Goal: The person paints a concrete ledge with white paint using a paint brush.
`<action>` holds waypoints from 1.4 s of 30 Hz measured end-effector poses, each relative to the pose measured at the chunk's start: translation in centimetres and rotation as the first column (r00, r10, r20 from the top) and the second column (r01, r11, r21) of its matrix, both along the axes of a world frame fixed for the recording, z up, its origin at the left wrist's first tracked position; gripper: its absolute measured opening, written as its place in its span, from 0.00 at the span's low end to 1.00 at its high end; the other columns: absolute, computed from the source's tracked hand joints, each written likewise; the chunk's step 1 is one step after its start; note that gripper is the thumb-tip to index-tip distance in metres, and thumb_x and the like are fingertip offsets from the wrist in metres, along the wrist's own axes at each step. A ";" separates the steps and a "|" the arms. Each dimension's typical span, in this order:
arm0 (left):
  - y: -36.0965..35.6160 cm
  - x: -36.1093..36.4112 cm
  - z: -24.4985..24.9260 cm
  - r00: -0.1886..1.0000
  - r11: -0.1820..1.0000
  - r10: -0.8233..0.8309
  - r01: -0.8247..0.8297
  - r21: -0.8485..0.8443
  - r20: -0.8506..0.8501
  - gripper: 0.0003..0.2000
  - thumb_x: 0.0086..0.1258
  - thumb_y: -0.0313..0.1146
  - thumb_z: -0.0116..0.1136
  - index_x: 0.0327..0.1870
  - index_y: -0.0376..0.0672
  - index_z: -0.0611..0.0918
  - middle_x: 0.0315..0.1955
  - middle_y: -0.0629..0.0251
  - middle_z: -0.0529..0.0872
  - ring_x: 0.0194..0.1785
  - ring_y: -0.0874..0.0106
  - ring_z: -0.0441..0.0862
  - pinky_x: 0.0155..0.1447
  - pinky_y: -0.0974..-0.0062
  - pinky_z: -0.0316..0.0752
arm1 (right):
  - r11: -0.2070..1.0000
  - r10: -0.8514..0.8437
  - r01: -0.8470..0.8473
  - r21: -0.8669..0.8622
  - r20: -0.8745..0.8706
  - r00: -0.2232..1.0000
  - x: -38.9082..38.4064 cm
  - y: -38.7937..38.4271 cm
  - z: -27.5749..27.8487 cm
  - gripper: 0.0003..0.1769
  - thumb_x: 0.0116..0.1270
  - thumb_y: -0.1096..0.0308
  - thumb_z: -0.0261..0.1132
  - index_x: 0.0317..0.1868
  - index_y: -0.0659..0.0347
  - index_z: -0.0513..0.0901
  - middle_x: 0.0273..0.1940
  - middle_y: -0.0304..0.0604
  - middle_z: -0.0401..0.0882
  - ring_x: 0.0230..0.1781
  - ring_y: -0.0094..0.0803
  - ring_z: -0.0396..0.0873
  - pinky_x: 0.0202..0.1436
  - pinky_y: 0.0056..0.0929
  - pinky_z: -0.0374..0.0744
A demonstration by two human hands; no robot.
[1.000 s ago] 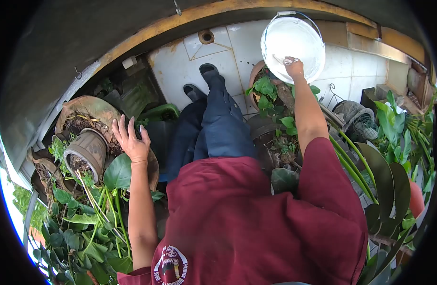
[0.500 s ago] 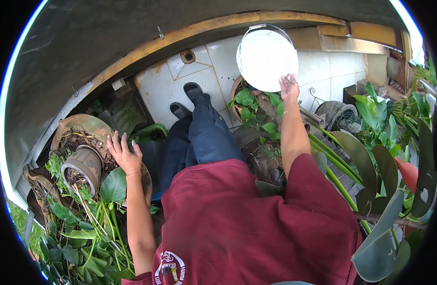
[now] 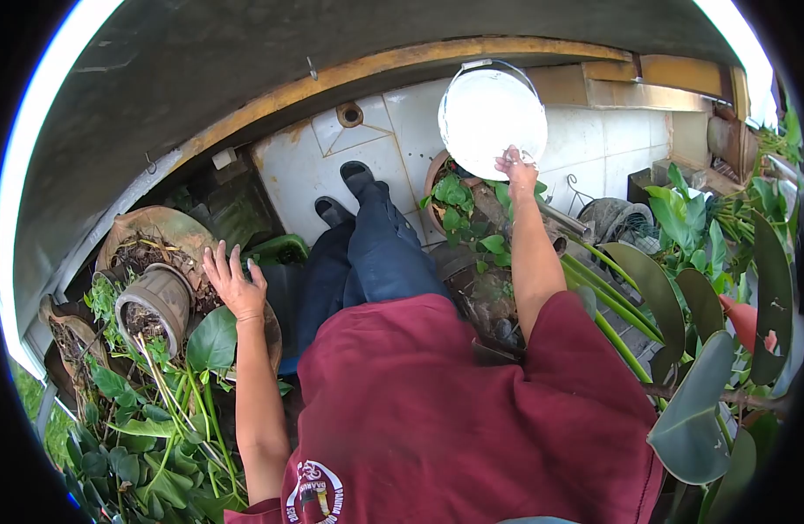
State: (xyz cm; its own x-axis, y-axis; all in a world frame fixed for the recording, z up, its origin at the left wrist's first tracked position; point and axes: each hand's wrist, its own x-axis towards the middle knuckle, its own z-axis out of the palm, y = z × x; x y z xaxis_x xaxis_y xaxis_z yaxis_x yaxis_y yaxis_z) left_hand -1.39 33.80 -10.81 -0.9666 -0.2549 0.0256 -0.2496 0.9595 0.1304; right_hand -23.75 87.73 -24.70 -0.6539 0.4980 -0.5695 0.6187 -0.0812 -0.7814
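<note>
My right hand (image 3: 519, 168) is closed on the lower rim of a white bucket (image 3: 492, 122), whose wire handle hangs over the far side. The bucket's pale round face is overexposed, so its detail is lost. On the left, my left hand (image 3: 236, 281) has its fingers spread and holds nothing. It is over the edge of a wide brown pot (image 3: 163, 229) filled with dry leaves. A smaller grey-brown pot (image 3: 168, 297) lies tilted in that wide pot, beside my left hand.
A potted leafy plant (image 3: 454, 203) stands below the bucket. White floor tiles (image 3: 299, 179) surround a round drain (image 3: 349, 114). Dense plants (image 3: 681, 218) fill the right side, with a grey basin (image 3: 613, 216) near them. A green container (image 3: 279, 250) sits left of my legs.
The bucket appears slightly lower in view, and my right hand has shifted a little left along its rim. My left hand, still spread, appears slightly further right and lower.
</note>
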 end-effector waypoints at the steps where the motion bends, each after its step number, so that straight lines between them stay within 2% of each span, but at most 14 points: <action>1: 0.0 -0.1 -0.1 1.000 1.000 0.002 -0.002 0.002 -0.006 0.19 0.59 0.28 0.62 0.53 0.39 0.82 0.65 0.54 0.75 0.74 0.44 0.61 0.77 0.45 0.57 | 1.000 -0.024 0.024 -0.003 -0.025 0.999 0.1 0.1 -0.1 0.14 0.72 0.68 0.67 0.48 0.72 0.78 0.38 0.49 0.83 0.33 0.37 0.86 0.31 0.31 0.88; 6: -0.2 0.3 -0.6 1.000 0.999 0.027 -0.027 0.026 -0.015 0.20 0.56 0.28 0.62 0.54 0.40 0.82 0.65 0.54 0.75 0.75 0.44 0.61 0.76 0.39 0.56 | 0.999 0.047 -0.047 0.003 0.011 0.999 1.1 0.5 0.3 0.16 0.72 0.69 0.67 0.51 0.73 0.77 0.41 0.49 0.83 0.35 0.39 0.86 0.35 0.32 0.87; 10: 0.0 0.3 0.3 0.996 0.995 0.080 -0.078 0.056 -0.029 0.21 0.53 0.27 0.63 0.52 0.40 0.83 0.64 0.56 0.75 0.75 0.45 0.61 0.77 0.40 0.56 | 0.997 0.072 -0.073 -0.002 -0.173 0.982 1.2 0.9 2.8 0.24 0.71 0.64 0.69 0.57 0.73 0.73 0.49 0.52 0.82 0.44 0.41 0.86 0.44 0.34 0.87; 16: -0.4 0.4 0.8 0.993 0.986 0.115 -0.112 0.123 -0.017 0.21 0.52 0.29 0.64 0.51 0.42 0.84 0.64 0.56 0.74 0.75 0.46 0.60 0.77 0.38 0.54 | 0.981 0.193 -0.176 0.079 -0.379 0.905 -0.4 -4.7 8.9 0.12 0.75 0.71 0.62 0.49 0.74 0.80 0.46 0.51 0.83 0.38 0.36 0.86 0.41 0.31 0.88; 19: 0.9 0.3 2.2 0.978 0.983 0.168 -0.156 0.101 -0.121 0.20 0.53 0.31 0.67 0.50 0.46 0.85 0.60 0.58 0.75 0.74 0.48 0.61 0.74 0.38 0.55 | 0.871 0.484 -0.464 0.164 -0.451 0.750 -0.4 -10.1 11.9 0.12 0.74 0.71 0.63 0.52 0.71 0.77 0.43 0.50 0.82 0.38 0.37 0.86 0.41 0.34 0.89; 21: 1.8 -0.5 3.4 0.955 0.966 0.070 0.007 0.258 -0.289 0.14 0.54 0.28 0.68 0.44 0.45 0.86 0.45 0.62 0.82 0.57 0.56 0.76 0.65 0.49 0.68 | 0.731 0.656 -0.615 0.295 -0.553 0.514 0.4 -16.4 16.3 0.08 0.74 0.74 0.61 0.46 0.73 0.78 0.44 0.51 0.78 0.35 0.36 0.85 0.38 0.34 0.90; 24: 4.9 -2.4 6.7 0.903 0.685 0.325 -0.021 0.728 -0.280 0.08 0.62 0.27 0.65 0.40 0.35 0.87 0.28 0.58 0.86 0.32 0.60 0.83 0.43 0.66 0.78 | 0.524 0.745 -0.674 0.521 -0.664 0.065 1.9 -23.3 18.5 0.09 0.69 0.82 0.62 0.48 0.69 0.77 0.48 0.54 0.73 0.36 0.40 0.85 0.39 0.35 0.90; 27: 5.4 -4.2 11.9 0.847 -0.013 0.441 -0.327 0.945 0.299 0.14 0.74 0.33 0.60 0.51 0.30 0.85 0.37 0.60 0.90 0.40 0.76 0.86 0.45 0.75 0.80 | 0.353 0.764 -0.632 0.690 -0.603 -0.231 4.3 -30.6 22.1 0.18 0.62 0.85 0.68 0.51 0.66 0.76 0.51 0.56 0.70 0.41 0.42 0.84 0.42 0.35 0.90; 30: 4.4 -4.3 13.0 0.779 -0.293 0.601 0.010 0.956 0.176 0.16 0.76 0.33 0.60 0.55 0.26 0.82 0.41 0.59 0.89 0.43 0.76 0.85 0.48 0.76 0.81 | 0.259 0.692 -0.607 0.751 -0.583 -0.426 6.5 -36.7 24.4 0.19 0.58 0.83 0.72 0.50 0.68 0.79 0.50 0.55 0.73 0.43 0.45 0.84 0.41 0.35 0.88; 33: 1.4 -4.0 15.4 0.633 -0.371 0.744 0.126 0.920 0.214 0.15 0.74 0.33 0.62 0.49 0.27 0.85 0.38 0.61 0.89 0.39 0.79 0.83 0.44 0.80 0.78 | 0.247 0.624 -0.511 0.823 -0.538 -0.567 7.3 -42.5 25.3 0.14 0.64 0.81 0.68 0.50 0.70 0.77 0.47 0.54 0.74 0.35 0.38 0.83 0.38 0.31 0.85; 36: -2.2 -3.9 15.9 0.575 -0.353 0.782 0.092 0.931 0.240 0.10 0.74 0.29 0.60 0.43 0.30 0.86 0.34 0.63 0.88 0.33 0.79 0.83 0.38 0.80 0.78 | -0.096 0.721 -0.752 0.652 -0.475 -0.504 8.0 -44.9 22.4 0.17 0.60 0.78 0.68 0.51 0.67 0.80 0.41 0.48 0.76 0.36 0.35 0.79 0.35 0.30 0.79; 39: -4.9 -4.5 15.4 0.493 -0.410 0.795 0.009 0.912 0.353 0.09 0.72 0.28 0.58 0.40 0.29 0.85 0.29 0.62 0.87 0.28 0.77 0.82 0.33 0.80 0.76 | -0.079 0.622 -0.583 0.809 -0.417 -0.663 8.5 -47.8 22.1 0.24 0.50 0.78 0.73 0.51 0.66 0.83 0.51 0.55 0.76 0.46 0.47 0.83 0.43 0.39 0.84; 41: -6.7 -4.8 15.7 0.438 -0.446 0.816 0.064 0.893 0.377 0.09 0.71 0.27 0.57 0.40 0.28 0.85 0.27 0.62 0.86 0.28 0.76 0.82 0.33 0.80 0.76 | 0.027 0.571 -0.410 0.912 -0.351 -0.742 8.4 -51.3 25.9 0.18 0.56 0.76 0.73 0.48 0.68 0.82 0.49 0.57 0.78 0.44 0.44 0.83 0.42 0.37 0.83; 42: -7.4 -5.0 14.5 0.402 -0.366 0.863 0.076 0.928 0.307 0.09 0.71 0.26 0.56 0.41 0.28 0.84 0.27 0.61 0.86 0.28 0.76 0.82 0.33 0.79 0.76 | -0.117 0.578 -0.449 0.886 -0.307 -0.756 8.3 -51.4 25.1 0.28 0.47 0.80 0.71 0.54 0.67 0.81 0.58 0.60 0.73 0.58 0.54 0.79 0.57 0.50 0.81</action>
State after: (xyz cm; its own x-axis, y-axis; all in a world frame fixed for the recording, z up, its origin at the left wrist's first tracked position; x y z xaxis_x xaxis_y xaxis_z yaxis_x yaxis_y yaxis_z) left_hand -6.35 26.43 3.67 -0.3843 -0.7496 -0.5389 0.0913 -0.6117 0.7858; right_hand -15.46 36.34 0.36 -0.0008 -0.8962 0.4437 -0.8035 -0.2636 -0.5337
